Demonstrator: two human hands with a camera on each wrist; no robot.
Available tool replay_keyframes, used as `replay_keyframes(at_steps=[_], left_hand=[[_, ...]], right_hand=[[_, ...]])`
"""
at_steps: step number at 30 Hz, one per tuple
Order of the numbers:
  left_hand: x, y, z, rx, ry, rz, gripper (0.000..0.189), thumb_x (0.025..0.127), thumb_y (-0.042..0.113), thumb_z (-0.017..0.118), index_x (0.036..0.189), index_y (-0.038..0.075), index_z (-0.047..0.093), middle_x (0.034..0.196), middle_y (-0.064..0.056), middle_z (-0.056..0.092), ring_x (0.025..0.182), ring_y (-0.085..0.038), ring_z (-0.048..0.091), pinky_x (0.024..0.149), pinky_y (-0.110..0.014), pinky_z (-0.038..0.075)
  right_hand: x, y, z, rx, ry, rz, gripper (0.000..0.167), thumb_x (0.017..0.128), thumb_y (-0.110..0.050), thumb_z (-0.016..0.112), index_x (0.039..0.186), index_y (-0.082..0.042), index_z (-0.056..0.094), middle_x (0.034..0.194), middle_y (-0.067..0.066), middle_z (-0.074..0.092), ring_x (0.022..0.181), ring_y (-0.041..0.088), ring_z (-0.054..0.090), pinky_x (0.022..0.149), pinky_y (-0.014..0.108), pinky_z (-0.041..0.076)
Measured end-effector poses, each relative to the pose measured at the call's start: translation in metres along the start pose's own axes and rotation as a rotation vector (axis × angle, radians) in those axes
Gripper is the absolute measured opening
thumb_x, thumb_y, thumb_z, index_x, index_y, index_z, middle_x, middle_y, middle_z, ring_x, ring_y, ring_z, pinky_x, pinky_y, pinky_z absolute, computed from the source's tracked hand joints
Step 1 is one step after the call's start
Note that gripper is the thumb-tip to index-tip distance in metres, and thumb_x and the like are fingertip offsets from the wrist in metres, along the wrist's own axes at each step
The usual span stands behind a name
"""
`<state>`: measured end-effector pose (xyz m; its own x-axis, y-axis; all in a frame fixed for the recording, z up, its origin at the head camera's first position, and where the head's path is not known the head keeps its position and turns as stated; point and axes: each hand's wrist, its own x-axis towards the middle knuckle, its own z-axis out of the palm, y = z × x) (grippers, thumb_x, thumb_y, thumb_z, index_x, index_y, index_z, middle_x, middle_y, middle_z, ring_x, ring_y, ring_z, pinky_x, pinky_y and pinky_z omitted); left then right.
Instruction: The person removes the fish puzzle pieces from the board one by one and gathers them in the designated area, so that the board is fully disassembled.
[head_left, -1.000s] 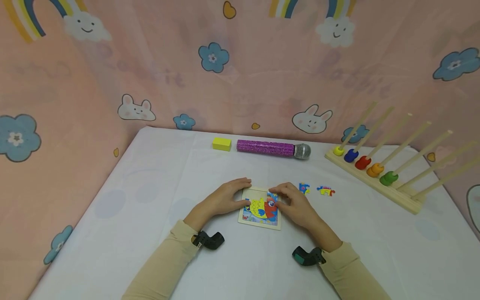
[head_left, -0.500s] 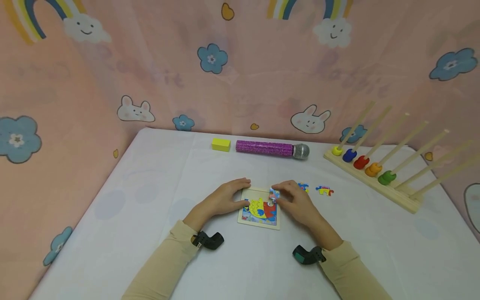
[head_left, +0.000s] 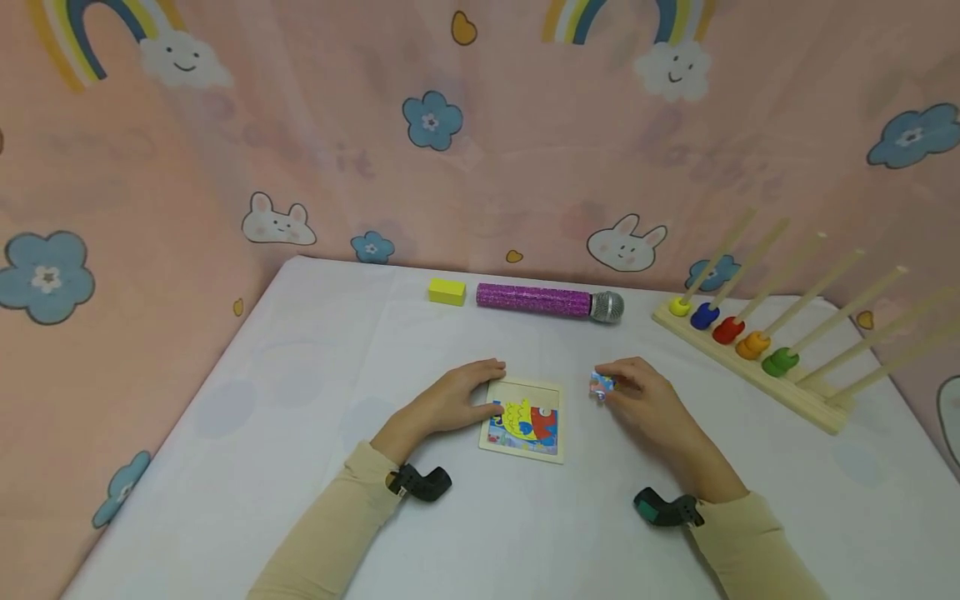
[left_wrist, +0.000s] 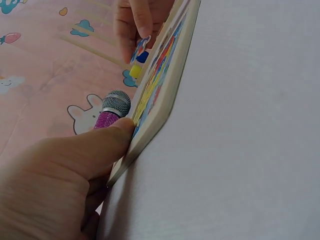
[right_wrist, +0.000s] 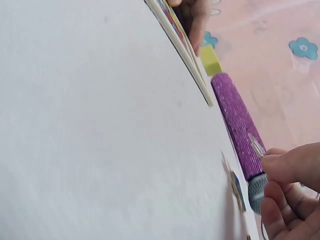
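A wooden jigsaw puzzle tray (head_left: 551, 458) lies on the white cloth, its lower part filled with a yellow and red fish picture. Bare wood shows along its upper part. My left hand (head_left: 444, 400) grips the tray's left side, thumb over the rim in the left wrist view. To the right of the tray, my right hand (head_left: 651, 400) pinches a small blue and pink puzzle piece (head_left: 601, 385) between thumb and fingertips. In the right wrist view another puzzle piece (right_wrist: 237, 191) shows on the cloth under that hand; the head view hides it behind the hand.
Behind the hands lie a yellow block (head_left: 447, 292) and a purple glitter microphone (head_left: 534, 300). At the right stands a wooden peg rack (head_left: 750, 367) with coloured beads and tall rods. A pink patterned cloth (head_left: 480, 192) hangs behind the table.
The right hand has lifted a puzzle piece out of the tray's upper right corner and carried it rightward, over where the loose pieces lay. The left hand has stayed at the tray.
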<state>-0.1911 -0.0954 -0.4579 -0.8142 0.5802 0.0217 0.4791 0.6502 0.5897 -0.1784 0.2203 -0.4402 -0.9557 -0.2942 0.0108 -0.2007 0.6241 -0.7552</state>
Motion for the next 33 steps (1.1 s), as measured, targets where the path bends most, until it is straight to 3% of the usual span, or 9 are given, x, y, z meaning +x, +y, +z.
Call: replay_keyframes(at_steps=[3,6,12,17,19,23,26,33], left_hand=[[-0.001,0.000,0.001,0.007,0.002,0.002,0.060,0.088,0.034,0.066,0.139,0.008,0.047,0.149,-0.003,0.041,0.140,-0.018,0.033,0.116,-0.033,0.028],[-0.001,0.000,0.001,0.012,0.004,0.006,0.060,0.088,0.034,0.066,0.139,0.008,0.048,0.149,-0.003,0.041,0.140,-0.018,0.033,0.116,-0.033,0.028],[0.000,0.000,0.002,0.007,0.002,0.005,0.059,0.088,0.034,0.066,0.138,0.008,0.048,0.149,-0.003,0.041,0.140,-0.018,0.033,0.116,-0.033,0.028],[0.000,0.000,0.002,0.011,0.001,0.010,0.059,0.089,0.034,0.066,0.138,0.008,0.048,0.149,-0.002,0.041,0.140,-0.018,0.033,0.116,-0.033,0.029],[0.000,0.000,0.002,0.012,0.002,0.012,0.059,0.089,0.034,0.066,0.138,0.008,0.048,0.149,-0.003,0.041,0.140,-0.018,0.033,0.116,-0.033,0.029],[0.000,0.000,0.002,0.008,0.000,0.019,0.059,0.089,0.034,0.066,0.138,0.008,0.048,0.149,-0.003,0.041,0.140,-0.018,0.034,0.116,-0.033,0.029],[0.001,-0.001,0.002,0.005,0.001,0.022,0.059,0.089,0.034,0.066,0.138,0.008,0.048,0.149,-0.003,0.042,0.140,-0.018,0.034,0.116,-0.034,0.029],[0.000,-0.001,0.002,0.013,0.011,0.008,0.060,0.088,0.035,0.067,0.138,0.008,0.048,0.148,-0.003,0.042,0.139,-0.019,0.035,0.116,-0.033,0.029]], right_hand=[[-0.008,0.010,-0.016,-0.052,0.024,0.006,0.034,0.095,-0.014,0.058,0.128,-0.006,0.057,0.125,0.012,0.051,0.112,0.025,0.050,0.095,0.023,0.048],[-0.016,0.019,-0.031,-0.085,0.056,0.012,0.035,0.095,-0.013,0.057,0.128,-0.004,0.057,0.125,0.015,0.051,0.109,0.025,0.049,0.085,0.005,0.039],[-0.030,0.040,-0.054,-0.113,0.118,0.043,0.036,0.095,-0.015,0.057,0.128,-0.001,0.056,0.126,0.019,0.050,0.114,0.029,0.048,0.081,-0.008,0.029],[-0.039,0.057,-0.065,-0.148,0.160,0.065,0.035,0.095,-0.015,0.056,0.127,-0.001,0.056,0.126,0.022,0.051,0.106,-0.004,0.042,0.077,-0.009,0.028],[-0.042,0.062,-0.066,-0.164,0.178,0.076,0.035,0.095,-0.015,0.055,0.127,-0.001,0.056,0.126,0.022,0.052,0.102,-0.011,0.037,0.077,-0.009,0.027],[-0.045,0.068,-0.065,-0.177,0.197,0.097,0.034,0.096,-0.015,0.054,0.126,0.000,0.056,0.126,0.023,0.052,0.110,0.015,0.048,0.075,-0.008,0.026],[-0.045,0.070,-0.064,-0.173,0.209,0.103,0.033,0.096,-0.014,0.053,0.125,0.002,0.056,0.127,0.025,0.051,0.115,0.039,0.047,0.074,-0.007,0.026],[-0.043,0.074,-0.061,-0.203,0.237,0.115,0.032,0.096,-0.014,0.053,0.125,0.000,0.056,0.127,0.024,0.052,0.117,0.042,0.047,0.074,-0.006,0.025]])
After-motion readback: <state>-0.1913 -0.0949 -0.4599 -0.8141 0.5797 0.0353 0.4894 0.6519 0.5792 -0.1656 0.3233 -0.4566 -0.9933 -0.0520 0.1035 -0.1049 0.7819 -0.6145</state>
